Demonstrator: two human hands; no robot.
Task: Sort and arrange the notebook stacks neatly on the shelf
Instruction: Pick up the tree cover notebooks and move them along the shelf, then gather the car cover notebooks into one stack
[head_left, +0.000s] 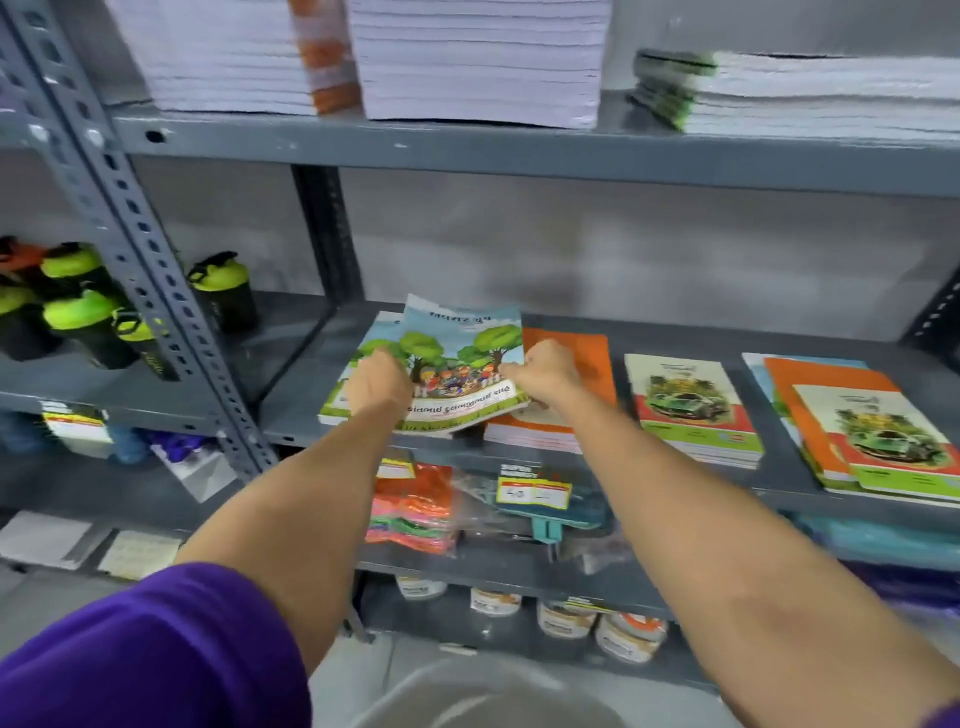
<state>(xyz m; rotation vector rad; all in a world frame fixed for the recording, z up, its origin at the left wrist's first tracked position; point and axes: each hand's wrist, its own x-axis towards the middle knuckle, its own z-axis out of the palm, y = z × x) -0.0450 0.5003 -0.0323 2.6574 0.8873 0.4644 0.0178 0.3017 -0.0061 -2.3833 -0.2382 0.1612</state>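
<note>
At the far left, green-lidded shaker bottles (78, 306) are being kept on a neighbouring rack, apart from the stationery. On the middle shelf (675, 332), a tree-cover notebook (462, 364) is being gripped at both side edges, so that it can be squared over the matching tree-cover stack (343, 400) lying under it. Its left edge is being clasped by the left hand (376, 384), with the fingers curled round the cover. Its right edge is being pinched by the right hand (543, 376), which is closed and is also overlapping the orange notebook stack (566, 395) just beside; whether that stack is being touched cannot be told through the blur. The held notebook is being kept tilted, its near edge raised off the pile, probably to let it slide into line.

Further right, a car-cover stack (693, 410) is lying squarely by itself. At the far right, a mixed pile (852, 431) of blue, orange and car covers is lying fanned and skewed, and seemingly is yet to be sorted.
</note>
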